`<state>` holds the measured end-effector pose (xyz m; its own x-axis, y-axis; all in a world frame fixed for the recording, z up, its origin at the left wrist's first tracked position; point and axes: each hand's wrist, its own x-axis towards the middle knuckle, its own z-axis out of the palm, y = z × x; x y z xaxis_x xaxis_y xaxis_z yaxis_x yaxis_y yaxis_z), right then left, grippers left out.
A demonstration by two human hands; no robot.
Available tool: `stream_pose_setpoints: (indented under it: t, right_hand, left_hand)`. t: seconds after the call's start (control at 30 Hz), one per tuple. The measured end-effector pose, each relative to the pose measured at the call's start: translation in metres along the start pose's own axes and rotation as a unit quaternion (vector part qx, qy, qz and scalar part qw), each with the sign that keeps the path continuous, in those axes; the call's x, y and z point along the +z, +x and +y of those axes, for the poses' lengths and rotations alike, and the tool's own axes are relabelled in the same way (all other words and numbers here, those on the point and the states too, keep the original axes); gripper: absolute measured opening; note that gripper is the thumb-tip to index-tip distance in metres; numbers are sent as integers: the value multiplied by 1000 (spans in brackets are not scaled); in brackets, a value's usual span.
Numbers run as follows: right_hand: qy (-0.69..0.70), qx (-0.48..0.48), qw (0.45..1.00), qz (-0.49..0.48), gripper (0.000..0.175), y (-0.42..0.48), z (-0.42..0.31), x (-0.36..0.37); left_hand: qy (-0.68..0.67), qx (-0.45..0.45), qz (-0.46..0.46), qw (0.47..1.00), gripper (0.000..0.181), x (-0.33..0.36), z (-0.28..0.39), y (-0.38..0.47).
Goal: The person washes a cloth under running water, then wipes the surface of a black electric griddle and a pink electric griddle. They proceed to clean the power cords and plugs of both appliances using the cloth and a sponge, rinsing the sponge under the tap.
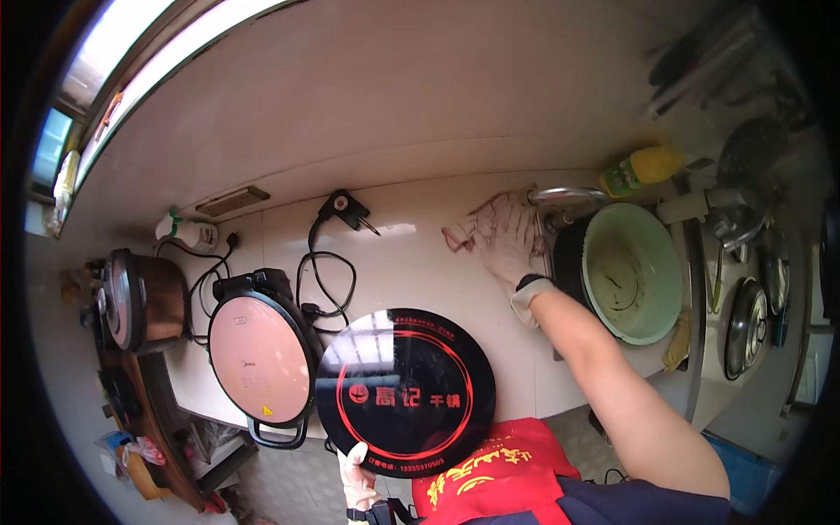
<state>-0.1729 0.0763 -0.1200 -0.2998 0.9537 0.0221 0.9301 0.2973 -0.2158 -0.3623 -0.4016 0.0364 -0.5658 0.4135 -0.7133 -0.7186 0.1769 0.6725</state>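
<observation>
My left hand (359, 476), in a pale glove, grips the near edge of a round black glass-topped induction cooker (420, 367) with red rings and writing, tilted over the counter's front edge. My right hand (505, 246), also gloved, reaches to the back of the counter beside the sink tap. It rests on a crumpled pale cloth (502, 207) with a reddish strip at its left; how firmly it is held is hidden. A pink electric griddle (259, 361) with a black rim stands left of the cooker. A black plug-like temperature probe (342, 209) with a looped cord lies behind them.
A pale green basin (633, 272) sits tilted at the sink under the metal tap (567, 193). Behind it is a yellow detergent bottle (646, 169). An electric pressure cooker (144, 298) and a white spray bottle (190, 233) stand at the left. A metal pot lid (748, 328) lies far right.
</observation>
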Motion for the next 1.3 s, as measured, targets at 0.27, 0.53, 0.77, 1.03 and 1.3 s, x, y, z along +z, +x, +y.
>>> stream_pose_setpoints:
  t: [0.27, 0.53, 0.77, 1.03, 1.3]
  right_hand:
    - [37, -157, 977, -140, 44, 66, -69, -40]
    - [125, -376, 905, -154, 54, 88, -179, 4]
    - [64, -511, 842, -161, 66, 113, -271, 38]
    - [83, -608, 778, -134, 61, 81, -173, -11]
    - [51, -532, 827, -175, 56, -54, -20, -73]
  left_hand:
    - [-58, -56, 44, 996, 63, -13, -17, 5]
    - [100, -32, 31, 994, 44, -87, -44, -9]
    - [16, -126, 135, 983, 42, 47, 30, -2]
    - [-119, -40, 111, 986, 12, 11, -18, 28]
    - [-159, -38, 61, 985, 42, 31, -8, 27]
